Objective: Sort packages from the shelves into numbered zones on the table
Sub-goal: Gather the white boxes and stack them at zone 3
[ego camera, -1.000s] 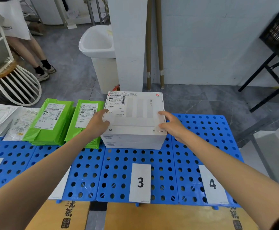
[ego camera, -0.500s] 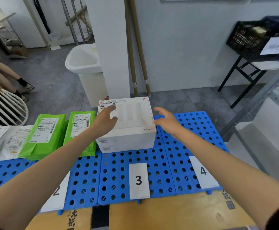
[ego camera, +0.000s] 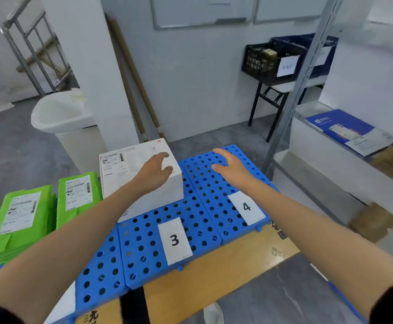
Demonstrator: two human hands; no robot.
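Head view, looking down over both outstretched bare forearms onto a table covered with blue perforated panels [ego camera: 158, 256]. White cards printed with numbers lie on the panels: card 3 [ego camera: 175, 240] near the front edge, card 4 [ego camera: 246, 207] to its right on the next panel.

Largest on the table is a white box [ego camera: 130, 174] with a shipping label on its top. It sits flat at the back of the panel that carries card 3, directly beyond that card. To its left lie two stacks of green mailer bags — one stack [ego camera: 78, 195] just beside the box, another stack [ego camera: 20, 218] further left, both with white labels facing up.

At the far right stands a metal shelf [ego camera: 345, 160], and on it lies a blue and white package [ego camera: 349, 132].

The left hand [ego camera: 154, 171] is over the near right corner of the box's top, palm down, fingers loosely spread and gripping nothing; whether it touches the lid or hovers just above cannot be told. Its forearm crosses the front face of the box.

The right hand [ego camera: 231, 170] is clear of the box, just to its right, above the panel with card 4. It is open too — fingers apart and pointing up and to the left, thumb turned toward the box, nothing held. The arm runs back to the lower right, ending in a dark sleeve.
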